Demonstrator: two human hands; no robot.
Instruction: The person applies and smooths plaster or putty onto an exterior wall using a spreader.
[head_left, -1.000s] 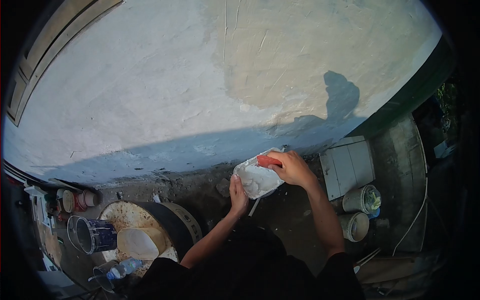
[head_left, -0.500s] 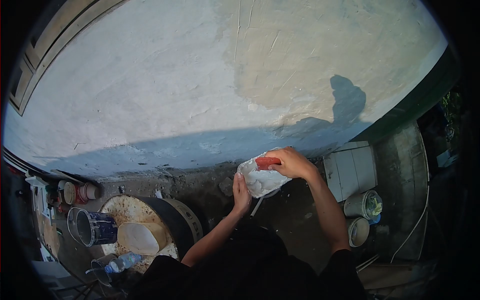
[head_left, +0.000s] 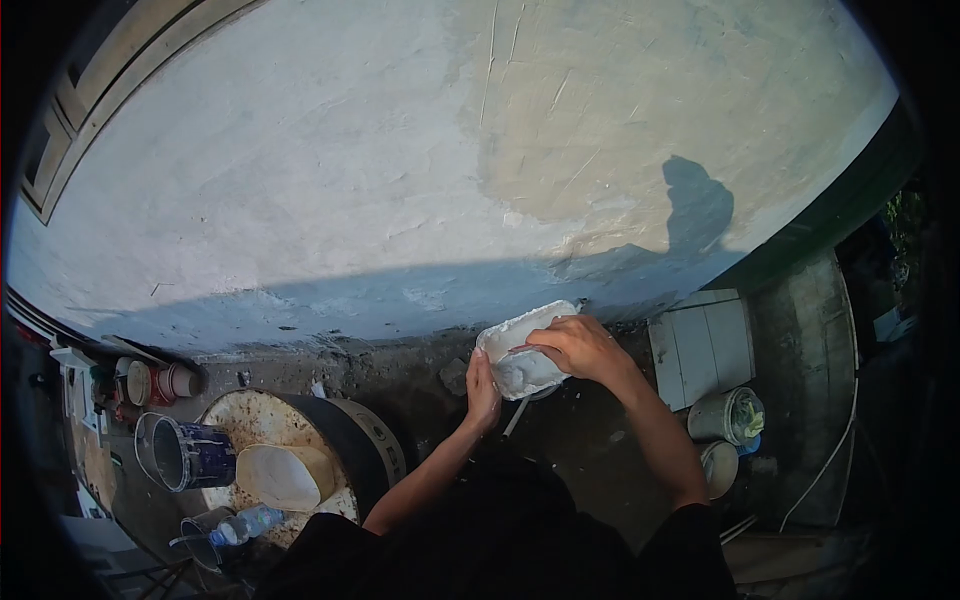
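My left hand grips the near left side of a white tub that is tilted and holds white paste. Over the tub's right side, my right hand is closed on a scraper, of which only a thin reddish edge shows. The scraper's tip is inside the tub, above the paste. Beyond the hands rises a wall with a pale white coat on the left and a beige patch on the right.
A rusty drum stands at the lower left, bearing a cut container, a blue bucket and a plastic bottle. At the right are a white panel and two buckets.
My right hand has turned and shifted slightly right and down, so the scraper's red face no longer shows broadly. The left hand still holds the tub in nearly the same place.
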